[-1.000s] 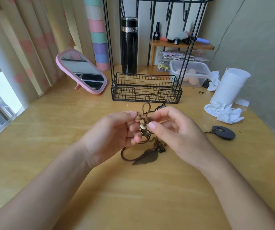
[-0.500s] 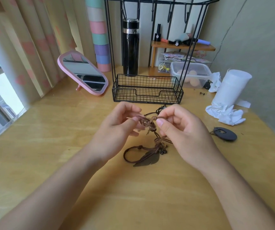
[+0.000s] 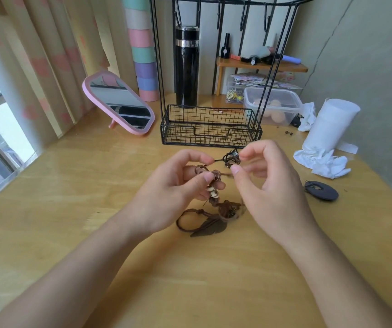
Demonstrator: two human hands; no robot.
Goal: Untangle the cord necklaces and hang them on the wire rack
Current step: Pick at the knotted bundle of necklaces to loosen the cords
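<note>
Head view: at frame centre, the left hand point(image 3: 178, 185) pinches the tangled necklaces point(image 3: 212, 192) by the beads, while the right hand point(image 3: 268, 185) pinches a dark strand. Best to tease loops apart gently, without tugging. The rack point(image 3: 178, 136) stands just above.

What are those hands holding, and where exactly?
The tangled cord necklaces: left hand pinches the beaded stretch; right hand pinches the dark knot.

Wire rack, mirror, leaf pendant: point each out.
wire rack point(image 3: 178, 136), head view, front wall of its basket.
mirror point(image 3: 119, 100), head view, middle of the glass.
leaf pendant point(image 3: 210, 227), head view, middle of the leaf.
</note>
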